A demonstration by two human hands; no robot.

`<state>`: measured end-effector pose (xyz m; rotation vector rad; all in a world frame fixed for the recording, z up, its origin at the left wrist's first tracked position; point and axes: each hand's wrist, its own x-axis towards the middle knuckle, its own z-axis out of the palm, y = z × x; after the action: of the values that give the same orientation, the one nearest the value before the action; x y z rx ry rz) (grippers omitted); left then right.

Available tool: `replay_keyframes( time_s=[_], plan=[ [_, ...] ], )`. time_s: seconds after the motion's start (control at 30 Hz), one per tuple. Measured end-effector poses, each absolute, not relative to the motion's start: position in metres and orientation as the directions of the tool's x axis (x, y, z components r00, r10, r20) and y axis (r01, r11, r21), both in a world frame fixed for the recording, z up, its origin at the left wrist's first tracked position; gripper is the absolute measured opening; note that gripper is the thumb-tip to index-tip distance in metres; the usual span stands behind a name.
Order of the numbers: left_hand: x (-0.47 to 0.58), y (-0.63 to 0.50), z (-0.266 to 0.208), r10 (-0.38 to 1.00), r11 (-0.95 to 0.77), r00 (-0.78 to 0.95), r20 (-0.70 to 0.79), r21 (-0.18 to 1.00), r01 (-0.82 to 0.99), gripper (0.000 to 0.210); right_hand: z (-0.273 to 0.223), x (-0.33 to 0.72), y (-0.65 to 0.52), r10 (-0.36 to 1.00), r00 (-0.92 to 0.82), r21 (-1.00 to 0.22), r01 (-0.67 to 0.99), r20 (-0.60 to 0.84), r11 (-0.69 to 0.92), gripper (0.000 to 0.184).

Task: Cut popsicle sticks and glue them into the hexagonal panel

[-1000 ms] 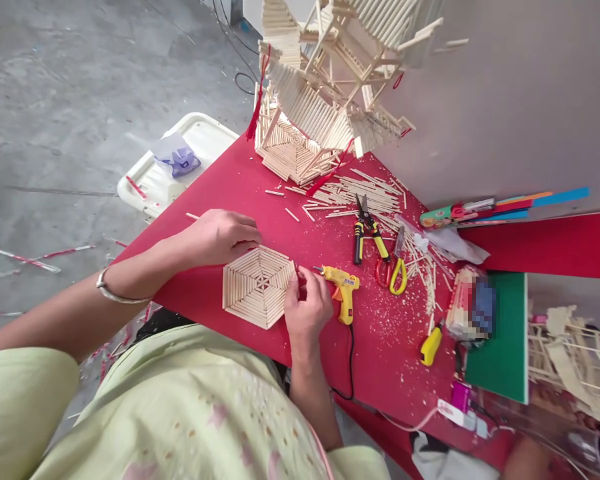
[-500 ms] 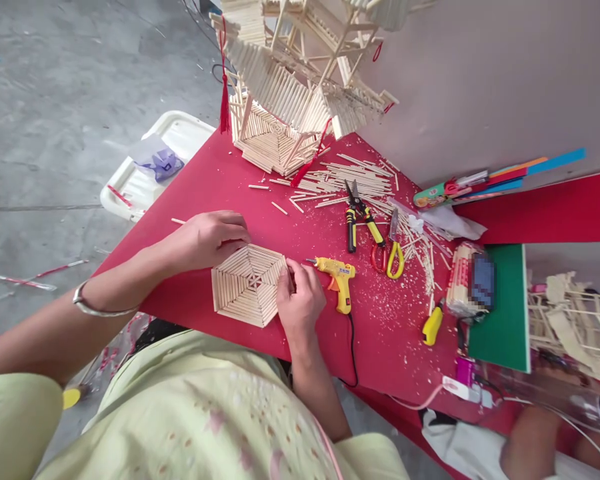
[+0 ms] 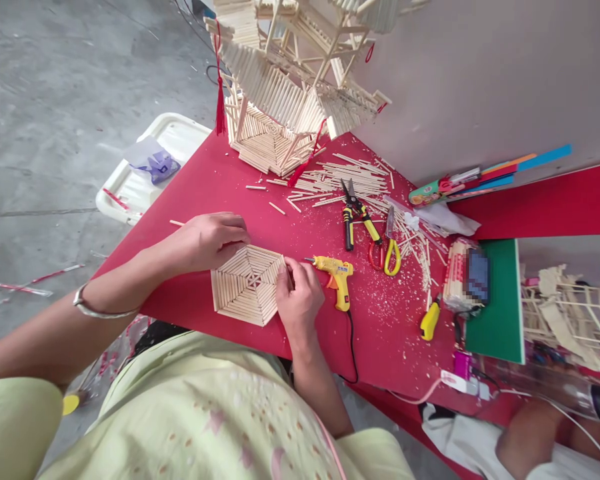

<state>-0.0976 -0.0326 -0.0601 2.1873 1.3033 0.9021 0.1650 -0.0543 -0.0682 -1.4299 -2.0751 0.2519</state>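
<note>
Right fingers (image 3: 283, 285): pinching hexagonal panel's (image 3: 245, 297) corner.
Left fingers (image 3: 233, 235): curled, grip unclear.
Tabletop (image 3: 195, 183): near edge beside panel; room beyond left fingers.

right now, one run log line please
left hand: at hexagonal panel, upper-left edge | right hand: at panel's right edge | glue gun: beside right hand

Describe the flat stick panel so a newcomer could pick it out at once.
Start with the red table and find its near edge, by the pale yellow shirt. There, between the left hand and the right hand, is the panel. It is a single flat hexagon of sticks laid in rings, unlike the loose sticks and tall stick model beyond.
</note>
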Motion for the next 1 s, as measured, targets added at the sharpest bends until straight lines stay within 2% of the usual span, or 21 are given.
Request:
replay_keyframes(
  time_s=[0.3,0.7,0.87,1.0],
  plan=[
    [-0.097,-0.032,-0.059,0.903,-0.426,0.306,0.301,0.723,0.544,0.021,-0.069,0.164,-0.054,0.901,-0.240,-0.454,0.798,0.362,0.396,0.026],
    [-0.101,-0.031,-0.053,0.879,-0.476,0.316,0.356,0.670,0.570,0.020,-0.067,0.163,-0.056,0.896,-0.234,-0.390,0.837,0.378,0.384,0.025],
    [-0.103,-0.030,-0.050,0.878,-0.471,0.217,0.427,0.687,0.553,0.018,-0.052,0.172,-0.059,0.863,-0.193,-0.370,0.844,0.466,0.389,0.025],
    [-0.096,-0.031,-0.037,0.880,-0.471,0.219,0.421,0.717,0.513,0.020,-0.028,0.212,-0.031,0.879,-0.125,-0.382,0.866,0.460,0.323,0.030]
  ],
)
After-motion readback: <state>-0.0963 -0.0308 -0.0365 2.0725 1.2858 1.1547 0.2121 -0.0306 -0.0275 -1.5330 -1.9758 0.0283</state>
